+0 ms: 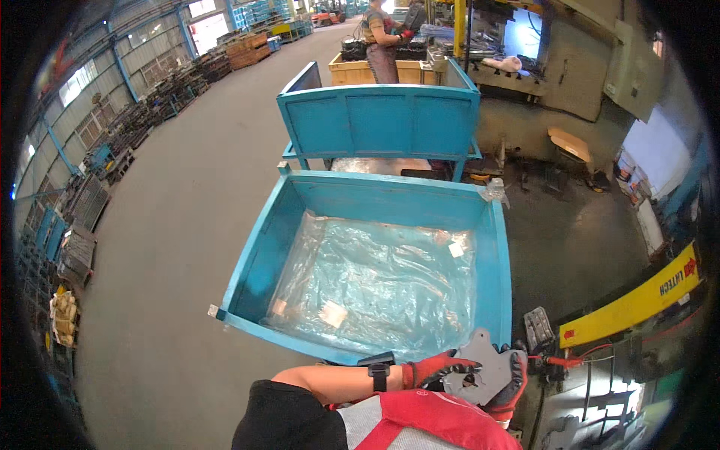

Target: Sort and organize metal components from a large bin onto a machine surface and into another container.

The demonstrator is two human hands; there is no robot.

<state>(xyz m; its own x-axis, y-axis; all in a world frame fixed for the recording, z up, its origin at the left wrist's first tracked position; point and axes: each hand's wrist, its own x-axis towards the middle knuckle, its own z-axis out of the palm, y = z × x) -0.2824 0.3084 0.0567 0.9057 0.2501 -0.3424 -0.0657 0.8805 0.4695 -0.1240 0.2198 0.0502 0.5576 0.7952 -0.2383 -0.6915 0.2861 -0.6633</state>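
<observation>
A flat grey metal plate with an irregular outline and a cut-out is held close to my body at the lower right. My left hand, in a red and black glove, grips its left side. On the opposite edge, my gloved right hand is closed around the plate. Just beyond the plate stands a blue metal bin, lined with clear plastic sheet. Some small pale scraps lie on the sheet.
A second blue bin stands behind the first. Farther back, a person works beside a wooden crate. On the right are a yellow machine bar, a red cable fitting and a grey pedal-like part.
</observation>
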